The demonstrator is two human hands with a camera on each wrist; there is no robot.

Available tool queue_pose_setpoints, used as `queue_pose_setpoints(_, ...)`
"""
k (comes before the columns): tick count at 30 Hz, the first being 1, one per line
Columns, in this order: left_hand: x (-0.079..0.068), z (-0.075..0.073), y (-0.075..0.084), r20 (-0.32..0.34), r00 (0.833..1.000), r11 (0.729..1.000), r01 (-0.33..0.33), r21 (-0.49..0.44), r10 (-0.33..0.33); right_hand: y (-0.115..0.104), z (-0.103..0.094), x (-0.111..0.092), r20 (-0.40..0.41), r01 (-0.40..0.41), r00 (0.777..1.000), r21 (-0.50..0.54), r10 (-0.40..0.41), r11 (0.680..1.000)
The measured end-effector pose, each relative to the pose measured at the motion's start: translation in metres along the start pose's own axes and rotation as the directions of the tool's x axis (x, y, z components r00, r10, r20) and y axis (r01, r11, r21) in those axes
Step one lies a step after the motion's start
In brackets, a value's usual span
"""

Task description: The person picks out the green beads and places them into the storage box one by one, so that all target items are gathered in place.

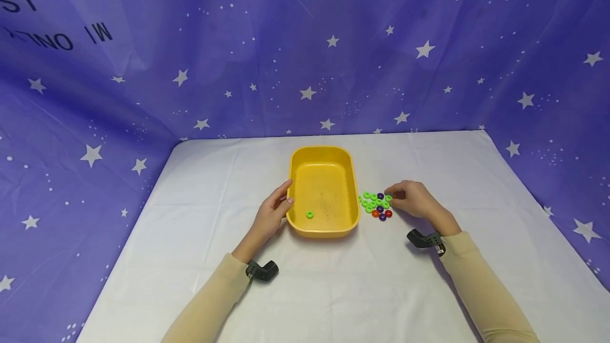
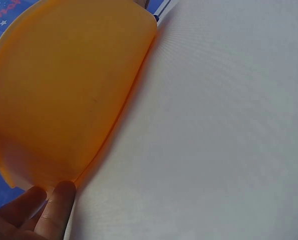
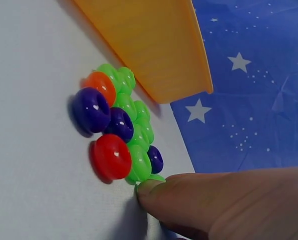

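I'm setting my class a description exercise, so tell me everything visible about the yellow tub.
The yellow tub is an open-topped rounded rectangle, plastic-looking, with darker smudges on its floor. It stands upright on the white cloth, longer sides running away from the person. One green ring lies inside, near the front left corner. The left hand touches its left side; more rings lie by its right.

We are touching a green bead (image 3: 157, 177) with our right grip (image 3: 229, 202); other colourful beads (image 3: 118, 127) are lying on the white desk (image 3: 33, 150) near a yellow container (image 3: 149, 45).
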State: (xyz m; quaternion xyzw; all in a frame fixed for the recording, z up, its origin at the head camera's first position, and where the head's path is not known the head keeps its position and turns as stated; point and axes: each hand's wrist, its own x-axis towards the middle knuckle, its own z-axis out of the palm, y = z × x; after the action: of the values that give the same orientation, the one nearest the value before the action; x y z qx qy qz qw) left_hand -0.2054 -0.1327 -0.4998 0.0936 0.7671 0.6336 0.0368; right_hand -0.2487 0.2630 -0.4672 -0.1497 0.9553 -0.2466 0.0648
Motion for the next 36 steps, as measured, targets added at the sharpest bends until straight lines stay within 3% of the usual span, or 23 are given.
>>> queue_pose_setpoints(12, -0.001, 0.001, 0.003, -0.002, 1.0, 1.0, 0.0, -0.021, 0.0, 0.001, 0.001, -0.001, -0.011, 0.02, 1.0, -0.008, -0.02, 1.0)
queue_pose_setpoints(27, -0.001, 0.001, 0.005, -0.008, 1.0, 1.0, 0.004, -0.014, -0.004, -0.001, -0.002, 0.0, -0.008, -0.018, 1.0, 0.007, 0.018, 1.0)
queue_pose_setpoints(36, -0.002, 0.001, 0.004, -0.007, 1.0, 1.0, 0.004, -0.014, -0.004, -0.008, -0.008, -0.002, -0.042, 0.029, 0.999, -0.002, -0.029, 1.0)
